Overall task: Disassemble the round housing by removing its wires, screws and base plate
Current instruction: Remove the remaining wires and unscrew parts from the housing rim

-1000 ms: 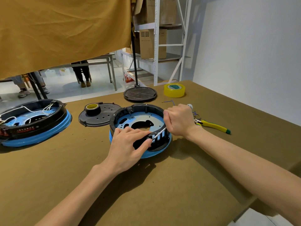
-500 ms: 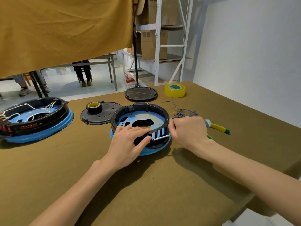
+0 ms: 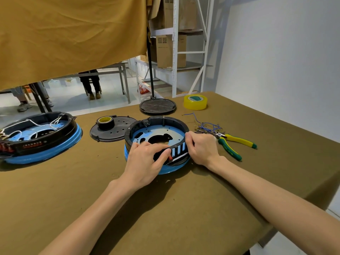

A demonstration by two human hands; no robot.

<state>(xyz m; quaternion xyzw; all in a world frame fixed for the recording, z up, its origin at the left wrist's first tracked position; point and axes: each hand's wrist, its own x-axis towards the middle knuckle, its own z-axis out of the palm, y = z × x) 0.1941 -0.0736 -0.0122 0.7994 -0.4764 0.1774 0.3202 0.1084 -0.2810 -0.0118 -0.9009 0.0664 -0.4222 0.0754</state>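
Both my hands sit on the round black housing with a blue base plate (image 3: 160, 132), mid-bench. My left hand (image 3: 147, 161) presses its near rim, fingers curled over it; my right hand (image 3: 201, 148) pinches a thin white wire (image 3: 179, 157) at the slotted wall. Yellow-handled pliers (image 3: 233, 144) and loose blue wires (image 3: 207, 126) lie just right, toward the bench's right edge.

Round housing (image 3: 156, 126): black wall, blue base plate (image 3: 158, 132). Pliers (image 3: 233, 144): yellow-green handles. Tape roll (image 3: 195, 102) at far edge: yellow. Tabletop (image 3: 184, 199): olive-brown. Loose wires (image 3: 207, 126): blue.
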